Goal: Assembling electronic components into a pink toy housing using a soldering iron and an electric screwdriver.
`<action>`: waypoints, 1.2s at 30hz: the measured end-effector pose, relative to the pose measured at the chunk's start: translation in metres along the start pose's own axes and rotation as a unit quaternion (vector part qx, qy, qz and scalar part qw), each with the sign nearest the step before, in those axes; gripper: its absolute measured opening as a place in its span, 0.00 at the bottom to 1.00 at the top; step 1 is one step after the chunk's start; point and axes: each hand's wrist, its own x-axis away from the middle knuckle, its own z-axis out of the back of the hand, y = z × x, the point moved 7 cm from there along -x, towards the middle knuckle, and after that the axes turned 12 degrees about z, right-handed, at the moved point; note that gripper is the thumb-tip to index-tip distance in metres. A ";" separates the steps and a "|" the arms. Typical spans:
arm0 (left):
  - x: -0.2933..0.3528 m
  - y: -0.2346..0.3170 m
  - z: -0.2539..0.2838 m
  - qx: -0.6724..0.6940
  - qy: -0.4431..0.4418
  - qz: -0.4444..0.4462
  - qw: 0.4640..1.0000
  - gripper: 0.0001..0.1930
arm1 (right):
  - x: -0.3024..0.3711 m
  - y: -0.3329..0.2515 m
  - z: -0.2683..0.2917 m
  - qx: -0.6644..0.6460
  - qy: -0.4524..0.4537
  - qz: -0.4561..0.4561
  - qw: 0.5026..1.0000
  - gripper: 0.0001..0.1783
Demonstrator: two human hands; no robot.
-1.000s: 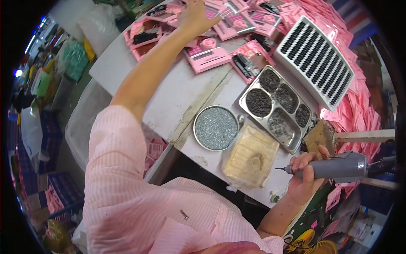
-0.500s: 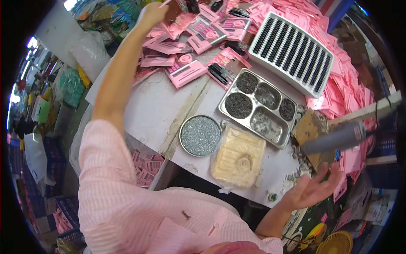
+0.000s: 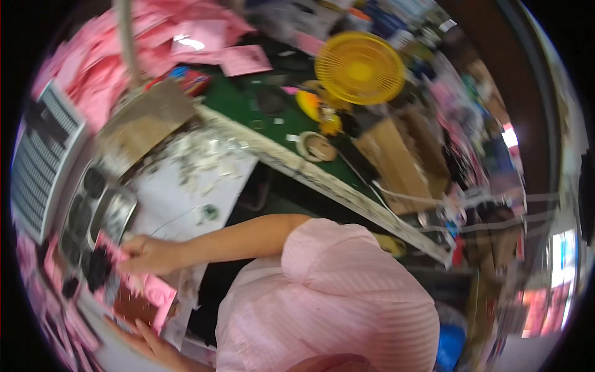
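Observation:
Between my two hands lies a pink calculator casing (image 3: 162,296) with a brown panel, over the table at lower left. My right hand (image 3: 149,254) is closed on its far side, fingertips partly hidden. Black parts (image 3: 97,266) sit beside those fingers, too blurred to make out. At the casing's near edge, my left hand (image 3: 152,345) grips it, with fingers along the border. Just beyond the right hand is a metal compartment tray (image 3: 116,208), dark small parts in some of its hollows. A white box (image 3: 43,164) with rows of black pieces stands left of the tray.
A cardboard piece (image 3: 145,121) and scattered small bits (image 3: 211,155) lie beyond the tray, with heaped pink pieces (image 3: 142,37) behind. A pale beam (image 3: 310,173) runs diagonally across. Past it are a yellow basket (image 3: 359,68), a tape roll (image 3: 317,147) and a cardboard box (image 3: 403,161).
The view has swung to the right. My left hand has come back from the pile, and my right hand, open and empty before, has closed on the pink casing.

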 end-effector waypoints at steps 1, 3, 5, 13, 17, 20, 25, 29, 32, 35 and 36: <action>0.000 -0.002 -0.007 -0.018 -0.074 -0.001 0.997 0.29 | 0.001 0.001 -0.001 -0.008 0.006 0.026 1.000 0.16; 0.011 -0.031 0.006 -0.053 -0.177 -0.002 0.983 0.34 | 0.005 0.003 -0.008 0.005 -0.010 0.041 0.999 0.17; 0.016 -0.062 -0.006 -0.107 -0.309 -0.048 0.944 0.37 | 0.027 -0.004 0.013 0.071 0.035 0.003 0.997 0.18; 0.015 -0.110 0.017 -0.349 -0.296 0.000 0.889 0.30 | 0.003 0.025 0.009 0.482 -0.097 -0.010 0.871 0.19; 0.013 -0.084 0.003 -0.250 -0.266 -0.186 0.912 0.28 | -0.003 0.043 0.009 0.583 -0.048 0.181 0.790 0.22; 0.004 -0.095 0.008 -0.294 -0.296 -0.033 0.908 0.28 | -0.012 0.050 0.006 0.595 -0.064 0.207 0.774 0.24; 0.019 -0.067 -0.005 -0.378 -0.299 -0.068 0.874 0.26 | -0.011 0.050 0.014 0.563 -0.089 0.237 0.787 0.16; 0.040 -0.008 -0.027 -0.355 -0.235 -0.200 0.883 0.25 | -0.006 0.035 0.006 0.410 -0.043 0.207 0.887 0.15; 0.050 0.012 -0.061 -0.351 -0.241 -0.279 0.861 0.21 | -0.003 0.022 -0.002 0.250 -0.082 0.045 0.964 0.17; 0.043 -0.020 -0.081 -0.320 -0.308 -0.291 0.847 0.13 | 0.008 -0.006 0.014 0.098 -0.105 -0.111 0.983 0.18; 0.040 -0.027 -0.082 -0.315 -0.319 -0.293 0.844 0.11 | 0.007 -0.005 0.017 0.047 -0.097 -0.115 0.988 0.19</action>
